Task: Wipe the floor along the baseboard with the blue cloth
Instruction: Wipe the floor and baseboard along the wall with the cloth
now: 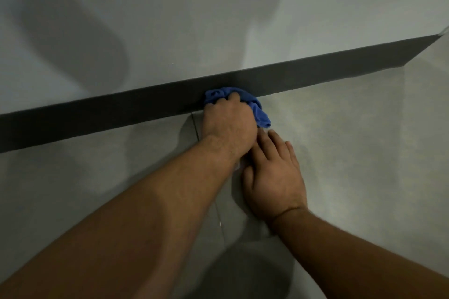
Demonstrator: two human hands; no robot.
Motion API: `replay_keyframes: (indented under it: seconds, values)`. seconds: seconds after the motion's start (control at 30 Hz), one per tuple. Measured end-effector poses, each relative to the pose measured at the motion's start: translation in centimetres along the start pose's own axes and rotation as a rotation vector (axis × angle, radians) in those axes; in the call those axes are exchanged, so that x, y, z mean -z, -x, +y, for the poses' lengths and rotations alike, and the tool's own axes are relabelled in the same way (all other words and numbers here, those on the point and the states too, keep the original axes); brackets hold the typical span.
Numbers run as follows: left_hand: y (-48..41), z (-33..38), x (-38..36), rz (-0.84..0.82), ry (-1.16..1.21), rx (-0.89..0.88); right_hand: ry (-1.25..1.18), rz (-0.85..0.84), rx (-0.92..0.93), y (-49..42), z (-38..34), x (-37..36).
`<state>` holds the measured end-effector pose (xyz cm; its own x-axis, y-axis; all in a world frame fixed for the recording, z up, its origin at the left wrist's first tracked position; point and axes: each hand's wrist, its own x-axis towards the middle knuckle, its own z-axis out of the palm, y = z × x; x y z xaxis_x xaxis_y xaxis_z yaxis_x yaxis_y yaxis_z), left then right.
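Presently, item one: your left hand (pixel 227 124), arm stretched forward from the lower left, wrist bent down, fingers curled and clenched over the bunched blue cloth (pixel 257 109), pressing it where the floor (pixel 352 141) meets the dark baseboard (pixel 97 114). Item two: the blue cloth itself, crumpled, touching the foot of the baseboard, part of it showing above your knuckles and a loose fold trailing out to the right of that hand. Item three: your right hand (pixel 274 177), arm entering from the lower right, palm down and flat on the floor, fingers extended and slightly spread, gripping nothing, fingertips just beside your left wrist and near the cloth's trailing fold. Item four: a pale grey wall (pixel 218 19) above the baseboard, bearing soft shadows. Item five: a thin tile joint (pixel 195 126) running under your left forearm.
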<state>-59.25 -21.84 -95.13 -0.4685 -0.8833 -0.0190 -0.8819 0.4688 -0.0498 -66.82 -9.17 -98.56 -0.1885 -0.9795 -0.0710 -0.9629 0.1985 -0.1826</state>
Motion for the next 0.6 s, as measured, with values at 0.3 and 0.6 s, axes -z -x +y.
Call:
replay_keyframes:
  seconds: [0.3, 0.6]
  values:
    - [8.0, -9.9, -1.7, 0.12, 0.243, 0.248, -0.025, -0.009, 0.023, 0.4, -0.4, 1.0]
    - [14.9, -18.2, -1.0, 0.814, 1.025, 1.047, 0.007, 0.002, 0.042, 0.3, -0.2, 0.5]
